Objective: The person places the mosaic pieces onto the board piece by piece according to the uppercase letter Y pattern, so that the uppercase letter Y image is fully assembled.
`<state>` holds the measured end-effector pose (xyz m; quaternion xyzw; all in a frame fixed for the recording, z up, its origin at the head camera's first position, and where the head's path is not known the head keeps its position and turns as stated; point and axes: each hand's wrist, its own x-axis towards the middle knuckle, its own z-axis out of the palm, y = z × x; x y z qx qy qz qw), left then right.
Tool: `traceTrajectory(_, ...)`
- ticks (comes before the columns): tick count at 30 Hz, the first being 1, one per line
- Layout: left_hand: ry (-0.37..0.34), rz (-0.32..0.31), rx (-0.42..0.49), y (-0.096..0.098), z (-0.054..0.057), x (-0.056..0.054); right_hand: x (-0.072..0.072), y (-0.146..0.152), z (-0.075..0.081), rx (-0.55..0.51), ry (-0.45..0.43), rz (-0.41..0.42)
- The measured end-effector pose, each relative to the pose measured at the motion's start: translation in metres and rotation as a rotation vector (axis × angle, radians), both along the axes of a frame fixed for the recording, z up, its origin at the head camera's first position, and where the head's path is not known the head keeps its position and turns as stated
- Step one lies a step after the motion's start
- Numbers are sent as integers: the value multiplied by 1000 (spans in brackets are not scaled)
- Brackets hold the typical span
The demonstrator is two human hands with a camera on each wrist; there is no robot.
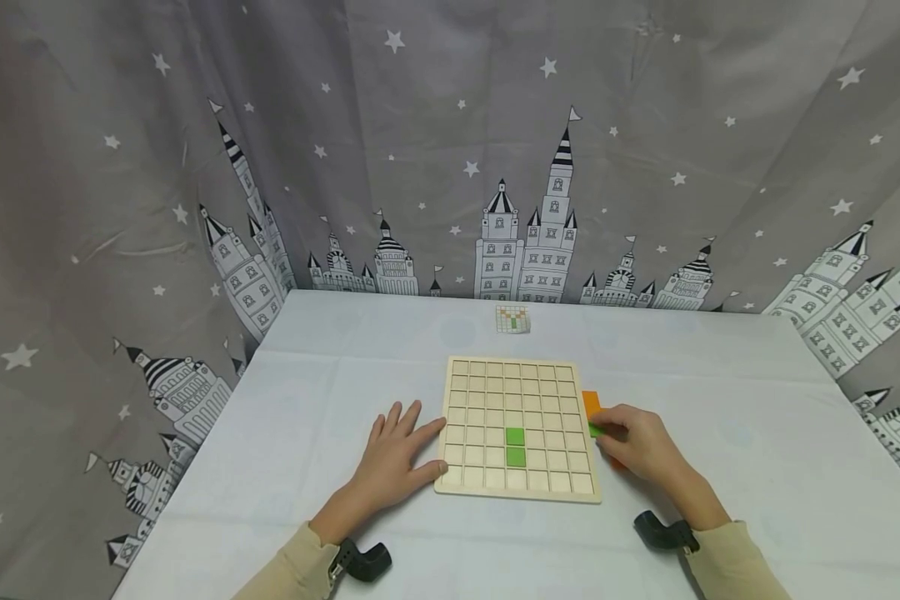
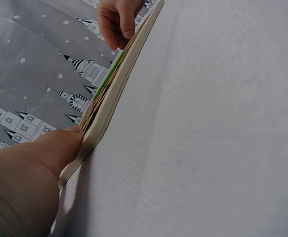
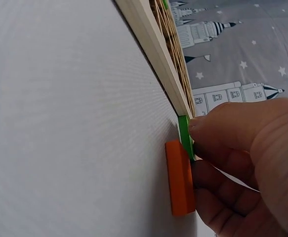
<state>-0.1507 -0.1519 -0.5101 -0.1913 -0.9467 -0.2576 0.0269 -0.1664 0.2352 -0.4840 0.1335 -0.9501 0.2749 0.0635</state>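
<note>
A pale wooden grid board [image 1: 487,422] lies on the white table, with two green square tiles [image 1: 515,457] set one above the other in its lower middle cells. My left hand [image 1: 390,462] is spread flat at the board's left side, thumb and a fingertip touching its edge. Beside the right edge, my right hand [image 1: 641,442] pinches a green tile [image 3: 185,136] between thumb and fingers. An orange tile [image 3: 180,177] lies just under those fingers in the right wrist view. Another orange piece [image 1: 591,402] shows beyond the hand in the head view.
Behind the board, a small card [image 1: 512,319] printed with a coloured grid lies near the table's back edge. A grey curtain [image 1: 420,125] with castles and stars hangs behind the white table [image 1: 345,358].
</note>
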Motion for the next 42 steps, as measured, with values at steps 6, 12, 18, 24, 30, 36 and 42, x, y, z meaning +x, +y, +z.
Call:
traceTrajectory(6, 0, 0, 3, 0, 0, 1, 1, 0, 0, 5, 13, 8)
traceTrajectory(12, 12, -5, 2, 0, 1, 2, 2, -1, 0, 6, 21, 10)
traceTrajectory(18, 14, -4, 5, 0, 1, 1, 2, -2, 0, 0, 26, 17)
traceTrajectory(24, 15, -3, 8, 0, 0, 1, 2, -2, 0, -3, 19, 12)
traceTrajectory(30, 23, -2, 13, 0, 1, 1, 1, -3, -1, -11, 17, 5)
traceTrajectory(36, 21, -4, 14, 0, 1, 2, 0, -3, -3, -6, 26, 2)
traceTrajectory(42, 22, -6, 13, 1, 1, 1, 0, -2, -3, -1, 32, 10)
